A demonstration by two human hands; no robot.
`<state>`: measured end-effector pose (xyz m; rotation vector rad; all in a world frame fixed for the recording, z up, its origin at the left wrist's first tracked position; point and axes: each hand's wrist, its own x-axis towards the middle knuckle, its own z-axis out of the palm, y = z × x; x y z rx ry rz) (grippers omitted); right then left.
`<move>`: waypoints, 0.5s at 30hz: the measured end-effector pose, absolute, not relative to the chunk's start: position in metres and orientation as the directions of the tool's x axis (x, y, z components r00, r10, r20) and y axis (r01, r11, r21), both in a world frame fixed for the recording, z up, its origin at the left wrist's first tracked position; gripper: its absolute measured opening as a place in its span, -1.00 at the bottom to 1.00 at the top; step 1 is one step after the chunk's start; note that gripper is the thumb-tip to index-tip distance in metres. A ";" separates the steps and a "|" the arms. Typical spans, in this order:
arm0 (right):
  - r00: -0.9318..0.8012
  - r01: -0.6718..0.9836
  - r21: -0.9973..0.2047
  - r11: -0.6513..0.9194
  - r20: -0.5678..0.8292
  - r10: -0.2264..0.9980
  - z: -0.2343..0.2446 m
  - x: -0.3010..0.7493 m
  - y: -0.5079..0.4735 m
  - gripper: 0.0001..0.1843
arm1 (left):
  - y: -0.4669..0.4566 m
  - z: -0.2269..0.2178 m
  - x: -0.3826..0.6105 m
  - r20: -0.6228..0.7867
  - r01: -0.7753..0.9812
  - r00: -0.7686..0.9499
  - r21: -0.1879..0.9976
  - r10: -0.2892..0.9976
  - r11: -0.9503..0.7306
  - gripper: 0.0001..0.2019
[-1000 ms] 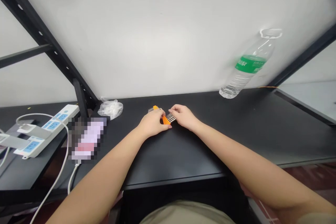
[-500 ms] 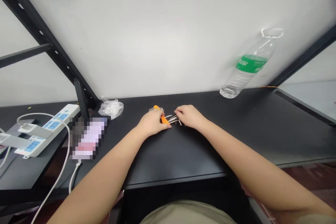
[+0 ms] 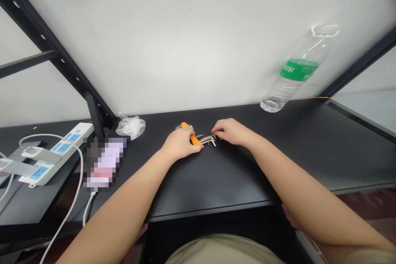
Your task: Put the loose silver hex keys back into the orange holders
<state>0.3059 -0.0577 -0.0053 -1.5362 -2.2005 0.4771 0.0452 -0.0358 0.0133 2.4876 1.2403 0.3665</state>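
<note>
My left hand (image 3: 181, 142) is closed around an orange hex key holder (image 3: 195, 140) just above the black desk. Part of the holder lies hidden under my fingers. Several silver L-shaped hex keys (image 3: 208, 140) stick out of its right side, their bent ends pointing toward my right hand. Short key ends also show beyond my left fingers. My right hand (image 3: 230, 131) has its thumb and fingers pinched together at the bent end of one hex key. The fingertips cover most of that end.
A crumpled clear plastic bag (image 3: 131, 127) lies near the wall. To the left are a blurred phone (image 3: 105, 163) on a white cable and a white power strip (image 3: 58, 152) with plugs. A large plastic bottle (image 3: 297, 70) with a green label stands at the back right.
My right hand has shifted slightly right and away from me, so more of the hex keys' bent ends show. My left hand keeps its grip on the holder.
</note>
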 end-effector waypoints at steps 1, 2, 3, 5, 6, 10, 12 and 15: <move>-0.311 0.801 -0.490 0.343 0.149 0.939 -0.006 0.307 -0.057 -0.73 | -0.036 0.013 0.046 0.083 0.721 0.584 0.405 0.808 -0.563 -0.66; -0.313 0.802 -0.483 0.351 0.160 0.936 -0.006 0.307 -0.056 -0.73 | -0.037 0.012 0.046 0.085 0.720 0.584 0.405 0.808 -0.563 -0.66; -0.313 0.804 -0.478 0.354 0.166 0.935 -0.007 0.308 -0.056 -0.73 | -0.037 0.012 0.047 0.083 0.720 0.584 0.407 0.807 -0.563 -0.66; -0.299 0.812 -0.473 0.341 0.165 0.940 -0.007 0.307 -0.055 -0.75 | -0.039 0.011 0.048 0.074 0.722 0.584 0.409 0.808 -0.559 -0.65; -0.291 0.817 -0.472 0.331 0.157 0.944 -0.007 0.306 -0.055 -0.77 | -0.039 0.011 0.049 0.070 0.724 0.582 0.408 0.810 -0.556 -0.64; -0.285 0.824 -0.476 0.308 0.122 0.951 -0.006 0.306 -0.055 -0.81 | -0.042 0.011 0.052 0.072 0.733 0.573 0.400 0.817 -0.549 -0.63; -0.294 0.824 -0.476 0.307 0.103 0.950 -0.005 0.307 -0.055 -0.82 | -0.044 0.010 0.053 0.069 0.738 0.571 0.393 0.818 -0.549 -0.61; -0.305 0.828 -0.473 0.301 0.071 0.950 -0.002 0.308 -0.057 -0.82 | -0.046 0.010 0.053 0.064 0.734 0.588 0.378 0.807 -0.565 -0.57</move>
